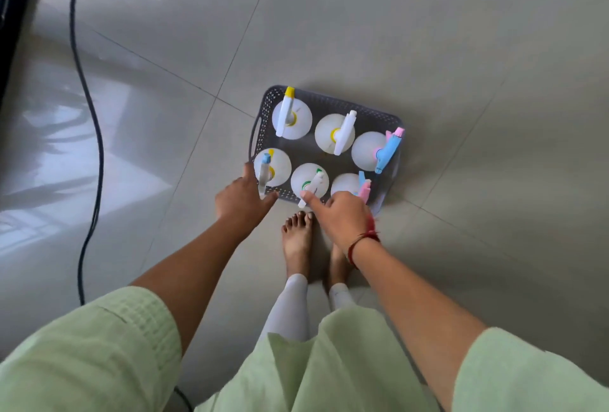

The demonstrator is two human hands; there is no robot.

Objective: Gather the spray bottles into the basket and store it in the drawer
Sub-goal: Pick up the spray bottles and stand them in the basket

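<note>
1. Down on the tiled floor (428, 48), just ahead of the person's bare feet (296, 240), sits the grey perforated basket (372, 111) with 6 spray bottles (334, 134) standing upright in 2 rows of 3.
2. Gathering looks finished; what remains, by my judgement, is lifting the basket and taking it to the drawer, which is not in view.
3. The left hand (240, 197) is at the basket's near left corner, thumb against the rim and fingers curled under or along the near wall; whether it actually grips is hard to tell.
4. The right hand (342, 217) is loosely curled over the near edge, its thumb touching the trigger of the middle near bottle (309, 180); its fingers are hidden, so I cannot tell if they grip the rim.
5. Thin plastic lattice will likely flex under load, and the bottles are tall and top-heavy, so it should be kept level.
6. The cut-out handle (255, 134) on the left end, and presumably its twin opposite, looks the soundest hold.
</note>
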